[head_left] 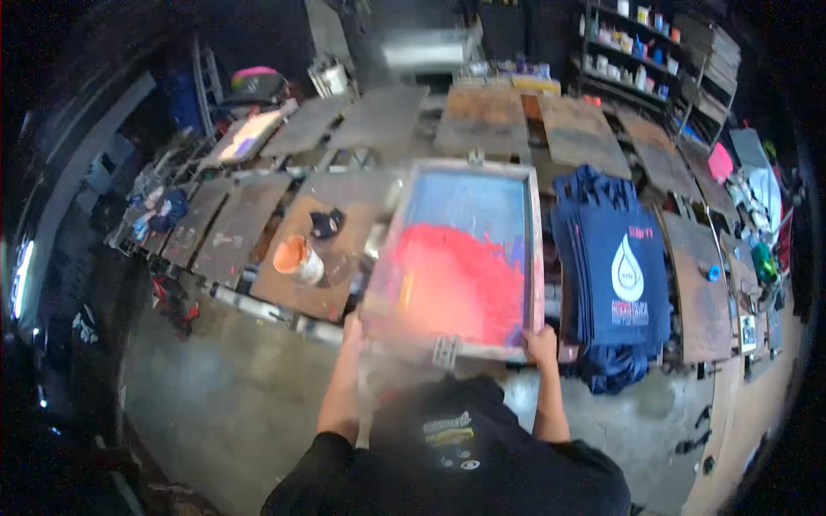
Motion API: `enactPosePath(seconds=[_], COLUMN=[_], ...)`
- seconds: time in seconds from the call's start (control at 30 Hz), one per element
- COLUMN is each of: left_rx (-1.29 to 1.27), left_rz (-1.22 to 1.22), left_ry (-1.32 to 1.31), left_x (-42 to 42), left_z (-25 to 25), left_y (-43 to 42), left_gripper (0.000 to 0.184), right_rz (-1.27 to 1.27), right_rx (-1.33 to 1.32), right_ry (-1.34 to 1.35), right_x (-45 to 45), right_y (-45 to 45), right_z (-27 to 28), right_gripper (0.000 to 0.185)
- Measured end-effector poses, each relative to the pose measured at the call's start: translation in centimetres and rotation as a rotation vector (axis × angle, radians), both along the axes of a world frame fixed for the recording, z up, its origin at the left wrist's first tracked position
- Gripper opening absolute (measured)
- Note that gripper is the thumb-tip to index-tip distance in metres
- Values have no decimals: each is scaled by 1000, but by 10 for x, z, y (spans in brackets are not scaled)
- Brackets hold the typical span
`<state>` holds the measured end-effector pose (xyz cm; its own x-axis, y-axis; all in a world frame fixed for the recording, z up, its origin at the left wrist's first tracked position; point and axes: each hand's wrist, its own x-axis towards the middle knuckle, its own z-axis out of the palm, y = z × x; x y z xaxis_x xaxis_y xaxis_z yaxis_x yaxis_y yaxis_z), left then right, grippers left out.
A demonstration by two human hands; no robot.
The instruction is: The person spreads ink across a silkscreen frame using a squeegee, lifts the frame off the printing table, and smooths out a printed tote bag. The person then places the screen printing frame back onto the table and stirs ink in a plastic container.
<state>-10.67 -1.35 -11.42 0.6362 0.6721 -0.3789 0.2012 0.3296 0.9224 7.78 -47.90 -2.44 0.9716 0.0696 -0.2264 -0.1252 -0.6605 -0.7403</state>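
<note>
A screen-printing frame (535, 249) is held in front of me, its mesh smeared with wet red-pink ink (456, 284) below a blue upper area. My left hand (354, 328) is closed on the near left corner, though blur softens that side. At the near right corner, my right hand (540, 345) grips the frame's edge with fingers wrapped round it. A small metal clamp plate (445, 352) sits midway along the near edge. Just right of the frame lies a stack of navy printed tote bags (613, 275) with a white drop design.
Left of the frame, a tub of orange ink (298, 260) and a dark crumpled cloth (326, 224) rest on a print board (284, 288). More boards (482, 120) line the far side. Shelves of bottles (632, 52) stand at the back right. Concrete floor (232, 387) lies below.
</note>
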Motion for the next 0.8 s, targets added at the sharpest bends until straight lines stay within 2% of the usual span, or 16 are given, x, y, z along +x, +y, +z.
enactPosePath(seconds=[0.03,0.1,0.17,0.23,0.3,0.37,0.47,0.57,0.63,0.67,0.7,0.73,0.8], left_rx=[-4,73,70,76,117,99,139,213,320,345,265,262,247], left_rz=[41,-62,-17,-13,-13,52,9,51,71,88,78,83,79], left_ry=[-32,0,-36,-31,-41,-88,-48,25,-33,-55,2,-23,-49], left_x=[2,-2,0,4,-3,-1,-13,-17,-19,-20,-25,-27,-26], left_z=[17,-8,3,-19,14,40,52,45,16,13,43,46,56], left_y=[-14,4,-3,16,7,-3,-13,-11,3,4,-10,-9,-15], left_gripper=[36,37,34,34,35,37,42,44,47,48,46,44,42], right_rz=[-5,-27,-45,8,-10,-37,-57,-19,-18,-2,7,-6,-38], right_rx=[13,-62,-67,-88,-87,-36,-27,22,86,118,150,195,169], right_ry=[-24,-97,-78,3,-26,-64,-50,-94,-127,-126,-124,-101,-194], right_x=[-3,0,2,-9,-15,-13,-13,-4,-4,-5,-8,-22,-23], right_y=[0,-4,-5,-5,-3,-5,-9,-13,-18,-19,-18,-12,-13], right_z=[2,-18,-21,12,13,-11,-21,-35,-42,-34,-13,35,34], right_gripper=[54,47,49,51,52,53,49,47,46,45,45,45,46])
